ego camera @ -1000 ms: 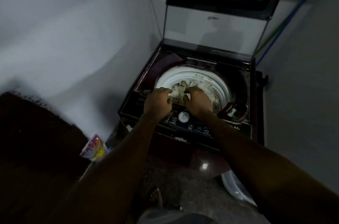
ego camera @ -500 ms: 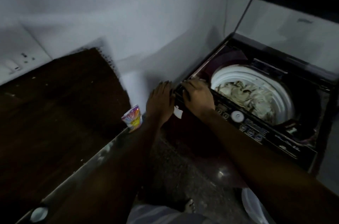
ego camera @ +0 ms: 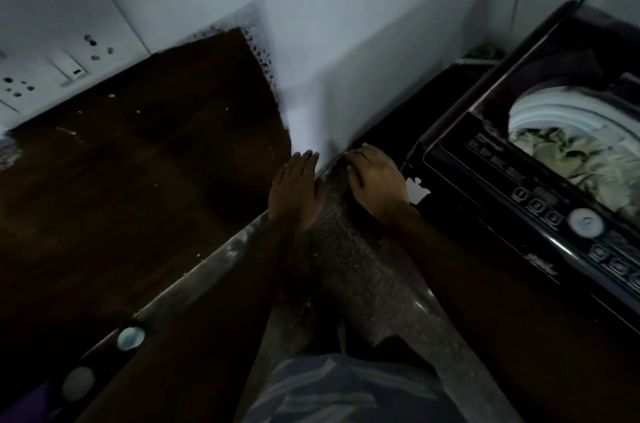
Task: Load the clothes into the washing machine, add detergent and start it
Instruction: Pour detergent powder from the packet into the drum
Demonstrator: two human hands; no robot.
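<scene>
Left hand [ego camera: 294, 187] and right hand [ego camera: 377, 180] are moving off the washing machine [ego camera: 519, 187], now hovering released over the surface [ego camera: 138, 180] edge at its left. Clothes [ego camera: 568, 159] are sitting in the drum [ego camera: 554, 110]; the detergent fetch is likely beginning.

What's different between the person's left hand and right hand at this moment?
The left hand lies over the edge of the dark brown surface, while the right hand sits nearer the washing machine. The left hand's fingers stretch straight towards the wall; the right hand's fingers bend at the tips. The right hand looks better lit than the left hand. Both lie palm down, and neither visibly holds anything.
</scene>
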